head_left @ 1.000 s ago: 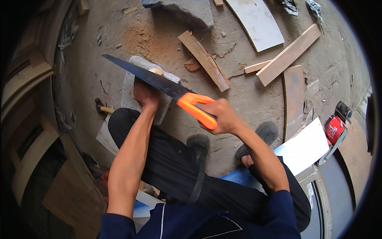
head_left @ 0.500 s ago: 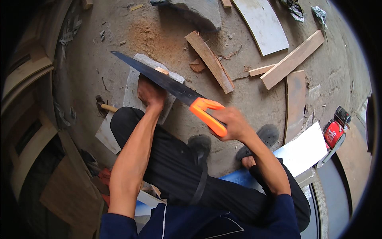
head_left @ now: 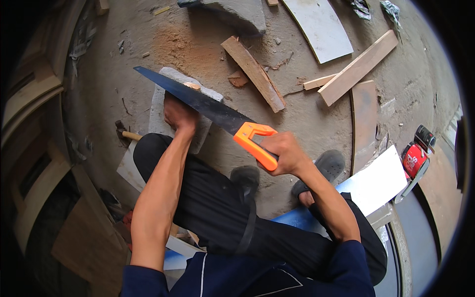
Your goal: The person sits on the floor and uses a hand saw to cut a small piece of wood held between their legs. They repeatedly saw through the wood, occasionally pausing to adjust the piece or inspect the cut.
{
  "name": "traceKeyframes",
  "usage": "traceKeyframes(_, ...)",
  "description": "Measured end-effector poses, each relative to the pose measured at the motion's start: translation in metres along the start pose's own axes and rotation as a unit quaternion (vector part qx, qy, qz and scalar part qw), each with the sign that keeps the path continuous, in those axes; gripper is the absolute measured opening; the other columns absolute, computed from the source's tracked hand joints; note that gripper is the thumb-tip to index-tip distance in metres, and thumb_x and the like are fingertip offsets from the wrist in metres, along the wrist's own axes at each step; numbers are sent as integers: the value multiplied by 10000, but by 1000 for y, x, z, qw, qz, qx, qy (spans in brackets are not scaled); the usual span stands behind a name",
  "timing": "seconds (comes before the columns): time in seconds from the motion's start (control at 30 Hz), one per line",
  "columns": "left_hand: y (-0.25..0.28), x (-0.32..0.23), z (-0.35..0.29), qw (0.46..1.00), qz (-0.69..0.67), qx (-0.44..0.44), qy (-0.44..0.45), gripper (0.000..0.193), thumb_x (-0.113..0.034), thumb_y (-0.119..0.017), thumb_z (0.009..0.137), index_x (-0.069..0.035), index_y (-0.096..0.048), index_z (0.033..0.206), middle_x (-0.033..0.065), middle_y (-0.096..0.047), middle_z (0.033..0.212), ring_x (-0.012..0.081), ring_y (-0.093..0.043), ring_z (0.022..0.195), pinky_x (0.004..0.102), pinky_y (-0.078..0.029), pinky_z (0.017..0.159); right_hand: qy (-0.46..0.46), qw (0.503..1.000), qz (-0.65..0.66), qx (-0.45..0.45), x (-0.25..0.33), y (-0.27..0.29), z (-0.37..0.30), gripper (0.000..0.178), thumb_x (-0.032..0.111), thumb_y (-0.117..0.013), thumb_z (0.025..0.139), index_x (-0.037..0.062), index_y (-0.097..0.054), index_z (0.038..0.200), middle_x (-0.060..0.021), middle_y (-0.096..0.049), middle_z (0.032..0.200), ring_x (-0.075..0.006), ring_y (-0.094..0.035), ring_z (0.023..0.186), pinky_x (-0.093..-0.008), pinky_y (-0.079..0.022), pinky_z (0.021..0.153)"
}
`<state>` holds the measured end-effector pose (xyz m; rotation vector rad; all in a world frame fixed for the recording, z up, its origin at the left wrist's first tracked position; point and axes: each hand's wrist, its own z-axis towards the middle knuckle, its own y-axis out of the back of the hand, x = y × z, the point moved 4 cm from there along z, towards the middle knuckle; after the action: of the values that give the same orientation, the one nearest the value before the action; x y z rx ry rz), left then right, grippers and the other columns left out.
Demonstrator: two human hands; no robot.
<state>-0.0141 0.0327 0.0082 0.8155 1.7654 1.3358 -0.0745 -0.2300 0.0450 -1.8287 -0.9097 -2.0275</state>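
My right hand (head_left: 284,152) is wrapped round the orange handle of a handsaw (head_left: 210,106). Its dark toothed blade slants up and left, passing over my left hand. Just beyond the blade, the pale end of a small piece of wood (head_left: 193,86) shows above a grey stone block (head_left: 157,111). My left hand (head_left: 180,113) is closed at this wood, pressed down over the block, with its fingers partly hidden under the blade. How deep the teeth sit in the wood cannot be made out.
Sawdust (head_left: 173,42) lies beyond the block, near a large stone slab (head_left: 232,15). Loose planks (head_left: 255,74) and crossed boards (head_left: 358,68) are on the ground to the right. A hammer (head_left: 131,135) rests by my left knee. A red-and-black tool or can (head_left: 414,158) stands at far right.
The saw has slid back slightly toward the right and toward me, along its own length. My left hand stays at the wood on the block. The whole view has shifted a little.
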Motion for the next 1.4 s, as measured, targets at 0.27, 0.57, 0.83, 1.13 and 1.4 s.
traceKeyframes(0.27, -5, 5, 3, 1000, 6, -23, 18, 453, -403, -743, 714, -44, -633, 966, 198, -655, 932, 404, -623, 898, 472, -494, 726, -34, 999, 4, 10, 12, 15, -13, 174, 168, -680, 624, 85, -528, 620, -95, -523, 562, -313, -540, 539, -385, -413, 485)
traceKeyframes(0.57, -5, 8, 4, 999, 29, 12, 16, 510, -416, -747, 697, -48, -611, 1024, 189, -656, 977, 391, -622, 948, 472, -498, 761, -31, 999, -7, 22, 15, 28, -28, 178, 117, -697, 606, 67, -528, 631, -103, -517, 576, -306, -529, 531, -387, -423, 507)
traceKeyframes(0.83, -5, 3, 8, 999, 13, 21, 45, 344, -342, -692, 774, -77, -613, 979, 152, -656, 971, 369, -631, 941, 458, -504, 771, 33, 997, -25, -61, 13, -14, 55, 172, 89, -666, 626, 43, -500, 622, -115, -497, 563, -315, -523, 519, -368, -425, 490)
traceKeyframes(1.13, 8, -4, -3, 998, -54, -21, -25, 313, -341, -714, 734, -99, -634, 915, 123, -657, 959, 330, -630, 934, 422, -503, 762, 5, 1000, -5, -17, 17, -22, 45, 149, 59, -660, 621, 46, -512, 621, -100, -510, 567, -297, -535, 518, -358, -424, 491)
traceKeyframes(1.4, 7, -6, 2, 998, -52, -31, -17, 265, -299, -706, 744, -92, -635, 894, 126, -637, 894, 341, -610, 880, 451, -470, 723, -13, 1000, 5, 23, 9, -12, 25, 109, 31, -666, 610, 46, -583, 679, -85, -560, 611, -292, -566, 547, -348, -448, 515)
